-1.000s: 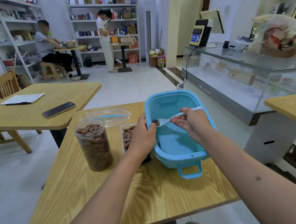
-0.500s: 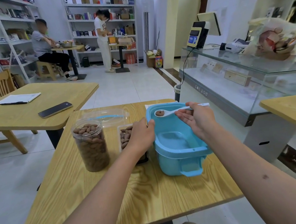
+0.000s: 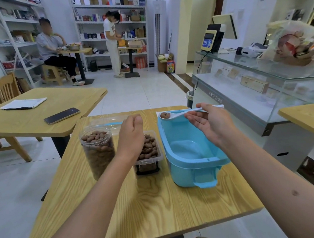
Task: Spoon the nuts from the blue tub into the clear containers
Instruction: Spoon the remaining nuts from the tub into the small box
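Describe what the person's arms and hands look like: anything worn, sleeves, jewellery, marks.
Both forearms are bare right up to the frame edge, with no sleeve in sight. The left hand and right hand wear no gloves, and no ring, watch or bracelet shows on either. The only marking is a small dark spot on the right forearm, partway toward the elbow.

1 head-worn view, facing forward and down, close over table [image 3: 153, 206]
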